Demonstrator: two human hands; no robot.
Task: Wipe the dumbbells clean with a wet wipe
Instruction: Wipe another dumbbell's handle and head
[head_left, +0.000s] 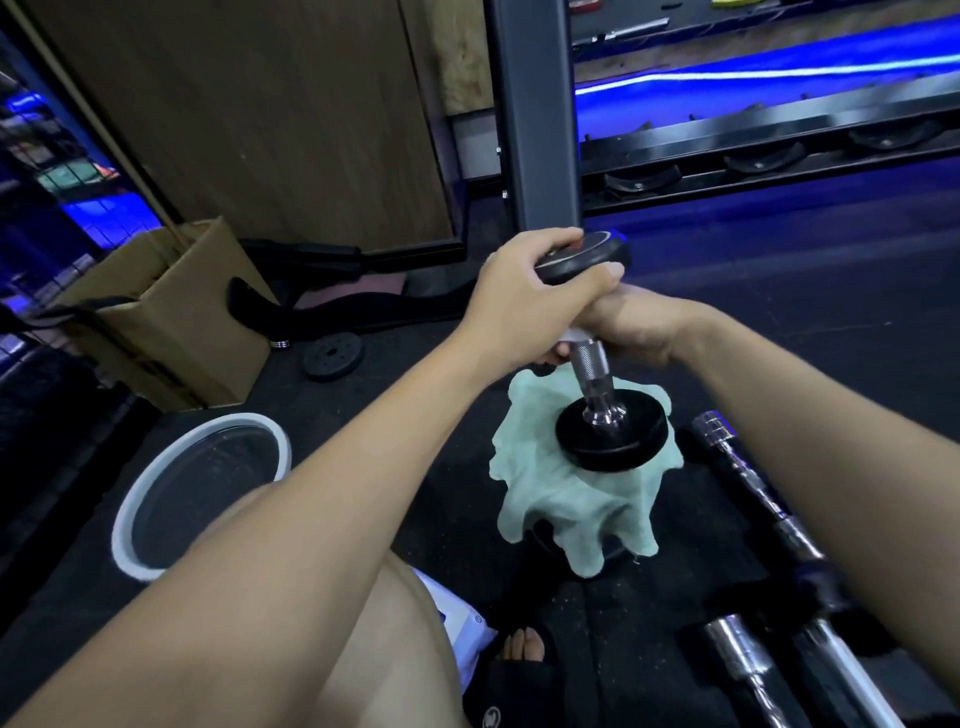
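A dumbbell stands upright, its knurled chrome handle (589, 361) rising from the lower black plate (613, 431). That plate rests on a pale green cloth (545, 499) draped over a hidden object on the floor. My left hand (524, 296) clamps the upper black plate (587, 254) from above. My right hand (639, 325) is wrapped around the top of the handle, and a bit of white wipe (570, 336) shows at its fingers. Most of the wipe is hidden inside the grip.
A white-rimmed basin (130, 499) sits on the dark floor at the left, with a cardboard box (176, 317) and a small weight plate (332, 356) behind it. Chrome bars (748, 483) lie at the right. A white wipe packet (460, 623) lies by my knee. A dumbbell rack (779, 150) runs across the back right.
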